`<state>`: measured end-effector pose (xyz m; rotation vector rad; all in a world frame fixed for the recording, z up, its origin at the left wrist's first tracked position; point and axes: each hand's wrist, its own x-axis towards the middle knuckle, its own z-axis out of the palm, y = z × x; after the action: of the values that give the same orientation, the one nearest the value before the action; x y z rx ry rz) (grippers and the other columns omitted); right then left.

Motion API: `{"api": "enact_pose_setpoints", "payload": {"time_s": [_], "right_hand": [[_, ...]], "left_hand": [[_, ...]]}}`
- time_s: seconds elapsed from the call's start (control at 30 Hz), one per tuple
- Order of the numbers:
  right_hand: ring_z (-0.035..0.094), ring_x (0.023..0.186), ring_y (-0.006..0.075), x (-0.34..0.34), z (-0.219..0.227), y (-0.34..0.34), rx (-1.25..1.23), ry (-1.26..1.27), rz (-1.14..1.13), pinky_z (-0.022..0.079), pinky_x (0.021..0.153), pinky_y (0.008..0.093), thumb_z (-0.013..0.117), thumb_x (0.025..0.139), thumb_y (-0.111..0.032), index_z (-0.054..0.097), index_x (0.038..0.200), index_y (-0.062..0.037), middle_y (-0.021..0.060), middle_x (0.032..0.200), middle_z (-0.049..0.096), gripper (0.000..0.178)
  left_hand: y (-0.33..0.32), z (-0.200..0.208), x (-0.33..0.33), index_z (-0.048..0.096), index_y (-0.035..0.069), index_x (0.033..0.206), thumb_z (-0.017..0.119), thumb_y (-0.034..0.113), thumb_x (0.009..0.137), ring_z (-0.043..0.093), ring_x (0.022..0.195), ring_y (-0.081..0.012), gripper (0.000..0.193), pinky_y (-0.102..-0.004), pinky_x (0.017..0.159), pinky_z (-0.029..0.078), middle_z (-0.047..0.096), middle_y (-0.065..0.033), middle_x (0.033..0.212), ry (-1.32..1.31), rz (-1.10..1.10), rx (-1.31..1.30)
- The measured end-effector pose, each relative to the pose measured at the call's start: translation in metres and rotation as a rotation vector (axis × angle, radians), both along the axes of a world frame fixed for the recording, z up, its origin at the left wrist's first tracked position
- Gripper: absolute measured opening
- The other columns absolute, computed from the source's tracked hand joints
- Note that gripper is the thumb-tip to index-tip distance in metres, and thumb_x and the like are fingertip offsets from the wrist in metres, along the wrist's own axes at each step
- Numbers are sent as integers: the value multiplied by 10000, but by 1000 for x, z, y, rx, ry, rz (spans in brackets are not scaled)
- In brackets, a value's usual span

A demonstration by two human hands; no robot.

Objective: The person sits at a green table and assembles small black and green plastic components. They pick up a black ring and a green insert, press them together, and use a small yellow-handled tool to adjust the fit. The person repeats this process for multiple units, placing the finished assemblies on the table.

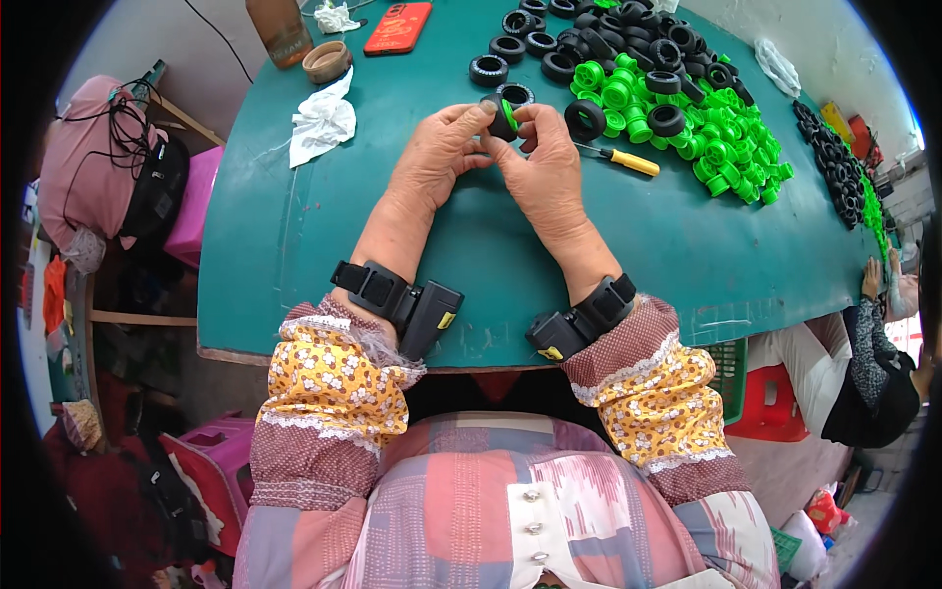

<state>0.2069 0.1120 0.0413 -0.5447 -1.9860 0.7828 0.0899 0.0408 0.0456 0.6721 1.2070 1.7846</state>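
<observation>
Above the green table (392,255), both hands meet around a small black toy tire (497,122) with a green wheel hub (511,114) at its right side. My left hand (446,145) pinches the tire between thumb and fingers. From the other side, my right hand (547,169) is closed on the hub and tire; its fingertips partly cover them. How deep the hub sits in the tire I cannot tell. Just beyond the hands lies a loose tire (515,94), and another tire (585,119) rests right of my right hand. A tool with a yellow handle (636,162) lies beside that hand.
Black tires (628,39) and green hubs (731,147) are heaped at the back right. A red phone (397,27), brown bottle (279,31), round brown container (327,62) and crumpled tissue (323,122) lie at the back left. Another person (868,363) sits at the right.
</observation>
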Motion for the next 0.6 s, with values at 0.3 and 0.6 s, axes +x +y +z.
{"api": "enact_pose_setpoints", "payload": {"time_s": [0.3, 0.6], "right_hand": [[583, 733, 218, 0, 4, -7, -139, 71, 197, 481, 660, 316, 631, 749, -78, 566, 960, -16, 106, 897, 547, 229], [576, 726, 308, 10, 3, 10, -91, 38, 161, 471, 656, 377, 574, 764, -84, 583, 851, -8, 154, 806, 580, 115]], "left_hand": [[1, 6, -6, 545, 14, 1092, 551, 139, 839, 616, 789, -153, 283, -263, 649, 521, 615, -76, 934, -152, -45, 100], [-3, -8, -22, 586, 5, 990, 606, 151, 803, 648, 733, -205, 238, -253, 643, 508, 641, -97, 845, -35, 109, -19]]}}
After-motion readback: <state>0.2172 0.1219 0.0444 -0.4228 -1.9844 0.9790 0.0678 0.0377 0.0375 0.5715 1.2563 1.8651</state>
